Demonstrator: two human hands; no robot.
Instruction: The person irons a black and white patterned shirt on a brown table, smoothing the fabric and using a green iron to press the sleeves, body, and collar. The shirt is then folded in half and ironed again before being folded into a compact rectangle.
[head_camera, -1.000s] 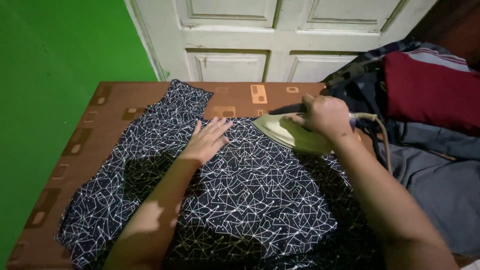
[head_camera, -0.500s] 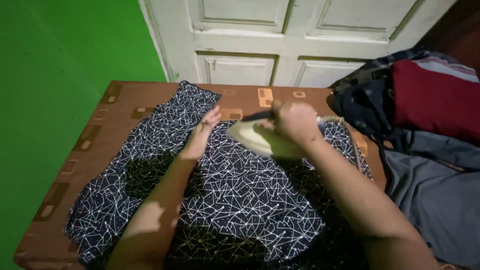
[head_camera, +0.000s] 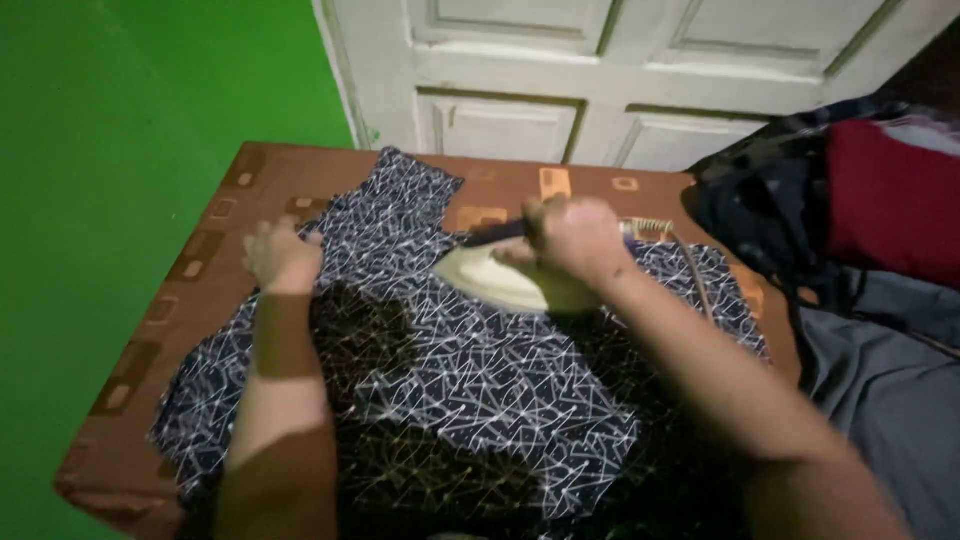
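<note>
Under my right hand (head_camera: 572, 238), the fingers (head_camera: 548, 222) are wrapped tight around the dark handle of a pale iron (head_camera: 500, 282), whose long axis runs left to right, tip pointing toward my left hand (head_camera: 280, 258). That hand's fingers curl loosely at the left edge of the dark patterned garment (head_camera: 480, 370), gripping nothing I can make out. I see it spread across the brown table (head_camera: 200, 250).
</note>
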